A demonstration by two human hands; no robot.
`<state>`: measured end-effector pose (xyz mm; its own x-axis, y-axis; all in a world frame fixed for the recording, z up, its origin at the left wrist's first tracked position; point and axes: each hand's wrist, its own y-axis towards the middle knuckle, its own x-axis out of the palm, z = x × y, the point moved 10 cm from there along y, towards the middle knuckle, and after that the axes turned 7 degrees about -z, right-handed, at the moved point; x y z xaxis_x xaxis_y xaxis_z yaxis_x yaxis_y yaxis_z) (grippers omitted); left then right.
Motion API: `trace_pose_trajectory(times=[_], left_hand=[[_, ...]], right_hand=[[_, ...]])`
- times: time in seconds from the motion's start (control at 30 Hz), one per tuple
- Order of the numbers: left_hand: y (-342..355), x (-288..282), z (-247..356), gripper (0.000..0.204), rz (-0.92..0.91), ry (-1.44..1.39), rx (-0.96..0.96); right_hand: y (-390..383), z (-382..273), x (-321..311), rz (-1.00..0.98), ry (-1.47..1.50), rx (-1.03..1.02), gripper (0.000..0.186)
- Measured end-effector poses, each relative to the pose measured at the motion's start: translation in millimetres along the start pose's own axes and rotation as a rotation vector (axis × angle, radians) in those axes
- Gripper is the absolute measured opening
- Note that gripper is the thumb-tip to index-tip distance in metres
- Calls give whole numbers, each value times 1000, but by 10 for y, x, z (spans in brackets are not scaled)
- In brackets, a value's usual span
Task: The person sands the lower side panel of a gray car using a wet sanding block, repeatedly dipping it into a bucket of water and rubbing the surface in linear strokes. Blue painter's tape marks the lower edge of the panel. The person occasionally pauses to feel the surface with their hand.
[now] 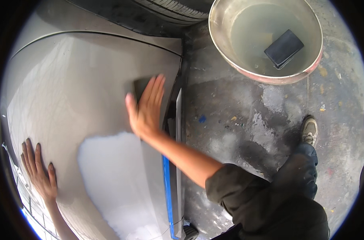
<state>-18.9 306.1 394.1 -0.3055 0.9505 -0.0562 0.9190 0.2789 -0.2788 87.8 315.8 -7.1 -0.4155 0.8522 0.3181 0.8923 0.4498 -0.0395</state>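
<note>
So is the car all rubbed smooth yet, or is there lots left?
Partly. A pale, dull patch low on the grey car panel looks already rubbed. The right hand presses a dark block higher up; the left hand rests flat. The shiny surrounding area looks undone.

Car body workshop: sanded panel (90,120), stained concrete floor (246,120)

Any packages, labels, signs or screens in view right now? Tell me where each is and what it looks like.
None in view.
What shows instead: the right hand flat on a dark sanding block against the grey car panel.
The left hand rests flat on the panel's lower left.
A round metal basin of water holds a second dark block.
</note>
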Motion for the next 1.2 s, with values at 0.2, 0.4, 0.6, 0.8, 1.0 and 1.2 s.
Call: trace_pose_trajectory(times=[0.2,0.4,0.6,0.8,1.0,1.2], left_hand=[[-6,-5,24,62,-13,-45,-16],[7,-34,31,62,-34,-29,-29],[-43,41,-15,63,19,-30,3],[29,-25,19,62,-29,-32,-34],[-14,-16,-22,63,27,-47,-5],[-4,-8,25,61,-9,-80,-22]], right_hand=[[199,212,-26,-8,64,67,97],[577,384,-260,67,187,199,94],[201,286,28,10,155,273,96],[299,449,-144,122,218,333,92],[-119,358,19,38,178,378,87],[266,758,-461,75,501,407,78]])
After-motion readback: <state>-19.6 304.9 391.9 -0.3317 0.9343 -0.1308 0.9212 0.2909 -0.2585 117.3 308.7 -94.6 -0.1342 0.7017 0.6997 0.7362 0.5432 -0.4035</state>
